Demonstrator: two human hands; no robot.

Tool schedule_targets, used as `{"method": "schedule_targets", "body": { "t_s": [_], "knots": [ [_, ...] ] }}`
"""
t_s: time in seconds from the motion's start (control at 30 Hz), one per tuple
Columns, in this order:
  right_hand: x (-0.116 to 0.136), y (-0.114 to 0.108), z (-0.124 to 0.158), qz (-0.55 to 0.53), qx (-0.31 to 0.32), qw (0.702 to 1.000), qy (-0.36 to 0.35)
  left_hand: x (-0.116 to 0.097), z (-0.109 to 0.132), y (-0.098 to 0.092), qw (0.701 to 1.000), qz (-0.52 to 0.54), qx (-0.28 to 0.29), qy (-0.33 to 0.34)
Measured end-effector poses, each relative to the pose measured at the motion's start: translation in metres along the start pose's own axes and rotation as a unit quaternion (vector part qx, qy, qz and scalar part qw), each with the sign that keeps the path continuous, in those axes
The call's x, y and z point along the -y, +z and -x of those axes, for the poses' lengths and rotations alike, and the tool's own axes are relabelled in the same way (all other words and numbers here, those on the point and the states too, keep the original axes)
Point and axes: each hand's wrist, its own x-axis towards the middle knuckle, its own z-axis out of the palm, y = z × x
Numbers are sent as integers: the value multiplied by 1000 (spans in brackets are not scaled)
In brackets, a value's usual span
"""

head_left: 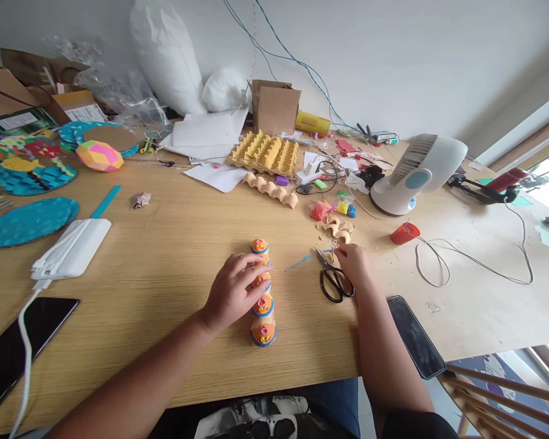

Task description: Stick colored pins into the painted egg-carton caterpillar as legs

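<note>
A strip of egg carton cups (263, 306) lies lengthwise before me, painted orange, with blue rims and small pink and yellow pieces on the cups. My left hand (235, 286) is over its middle, fingers apart and partly hiding it; whether they press on it I cannot tell. To the right, my right hand (354, 263) is closed, fingertips down near the table beside black-handled scissors (332, 280). What its fingers pinch, if anything, is hidden. A thin blue tool (298, 263) lies between the strip and the scissors.
Beyond my right hand are torn carton scraps (338, 228) and bags of coloured clay (319, 211). A yellow egg tray (265, 153) sits farther back. A white fan (416, 174), an orange cup (405, 232) and a phone (415, 335) are right; a power bank (75, 247) is left.
</note>
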Motion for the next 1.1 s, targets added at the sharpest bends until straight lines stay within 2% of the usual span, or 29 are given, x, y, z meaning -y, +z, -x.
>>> {"method": "schedule_targets", "body": {
  "t_s": [0.27,0.43,0.57,0.7,0.83,1.1],
  "knots": [
    [-3,4,-3,-25,4,1000,13,1,-2,-3,997,12,-61,-44],
    [-3,2,-3,11,16,1000,24,9,-2,-4,981,22,-144,-131],
    [-2,1,-1,0,6,1000,14,15,-2,-3,966,28,-179,-183],
    [-2,1,-1,-3,1,999,32,19,-1,0,962,32,-183,-202],
    [-2,1,-1,-2,-11,1000,19,19,-1,3,960,39,-180,-212],
    [10,-9,6,37,-1,999,32,21,0,7,958,56,-176,-220]
  ]
}}
